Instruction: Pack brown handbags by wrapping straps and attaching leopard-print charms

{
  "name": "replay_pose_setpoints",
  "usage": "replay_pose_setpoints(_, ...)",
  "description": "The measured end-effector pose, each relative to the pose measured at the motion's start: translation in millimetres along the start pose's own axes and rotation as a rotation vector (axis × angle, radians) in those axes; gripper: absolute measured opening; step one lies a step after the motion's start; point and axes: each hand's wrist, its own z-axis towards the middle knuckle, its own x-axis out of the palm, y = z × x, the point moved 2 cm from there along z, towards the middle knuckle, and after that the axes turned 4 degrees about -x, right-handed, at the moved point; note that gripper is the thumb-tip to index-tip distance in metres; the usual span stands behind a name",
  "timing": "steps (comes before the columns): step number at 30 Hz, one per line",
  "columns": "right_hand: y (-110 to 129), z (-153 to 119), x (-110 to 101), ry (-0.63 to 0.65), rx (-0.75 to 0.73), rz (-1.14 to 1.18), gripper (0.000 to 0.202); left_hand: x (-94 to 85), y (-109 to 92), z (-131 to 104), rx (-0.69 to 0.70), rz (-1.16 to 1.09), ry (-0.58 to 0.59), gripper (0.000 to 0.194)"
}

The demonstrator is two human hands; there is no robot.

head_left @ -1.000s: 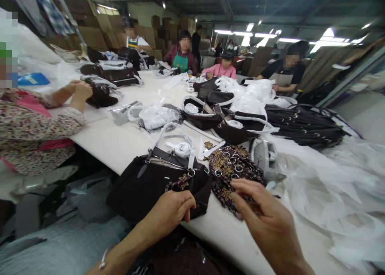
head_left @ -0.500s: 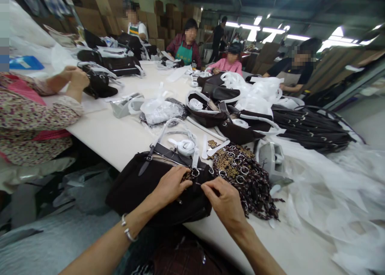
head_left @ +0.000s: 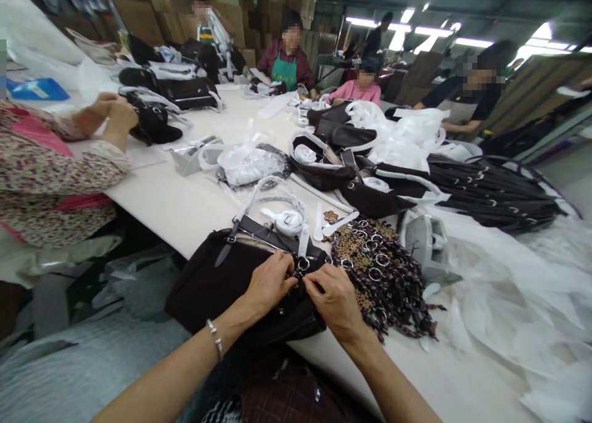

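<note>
A dark handbag lies at the table's near edge, its handles wrapped in white. My left hand is closed over the bag's upper front, pinching a patterned charm beside a metal ring. Right next to it, the fingers of my right hand are pinched together by the same ring; what they grip is too small or hidden to make out. To the right of the bag is a heap of charms with dark twisted strips, flower-shaped gold-brown pieces and silver rings.
Behind the bag are a clear plastic bundle and more dark bags with white wrapping. A grey tape dispenser stands right of the charms, near crumpled white sheets. A co-worker's sleeve is at left; several people work across the table.
My right hand has moved up and closer to my left, beside the ring. A thin piece visible at its fingertips before is now hidden. The view has shifted slightly.
</note>
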Motion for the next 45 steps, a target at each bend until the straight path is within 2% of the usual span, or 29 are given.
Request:
replay_pose_setpoints(9, -5, -1, 7, 0.009, 0.001, 0.01, 0.016, -4.7, -1, 2, -0.024, 0.023, -0.107, 0.01)
replay_pose_setpoints(14, -4, -3, 7, -0.032, 0.003, 0.002, 0.019, -2.6, -1, 1, -0.075, -0.036, -0.036, 0.01)
replay_pose_setpoints(19, -5, -1, 11, 0.002, 0.028, -0.008, 0.02, -0.5, 0, 2, -0.114, -0.205, 0.022, 0.011)
replay_pose_setpoints(25, -7, -1, 14, 0.018, 0.068, 0.017, 0.02, -3.5, 0, 2, -0.145, -0.291, 0.022, 0.01)
replay_pose_setpoints(34, -9, 0, 20, 0.013, 0.096, 0.034, 0.019, -1.3, -1, 1, -0.106, -0.37, -0.008, 0.01)
replay_pose_setpoints(37, -14, -1, 24, 0.008, 0.116, 0.055, 0.017, 0.8, -2, 1, -0.164, -0.58, 0.069, 0.008)
replay_pose_setpoints(40, -18, -3, 25, -0.004, 0.161, 0.118, 0.014, 7.4, 1, 2, -0.299, -0.863, 0.21, 0.019)
replay_pose_setpoints(45, -21, -4, 26, 0.013, 0.236, 0.232, 0.012, 18.7, 9, 6, -0.464, -1.051, 0.323, 0.019)
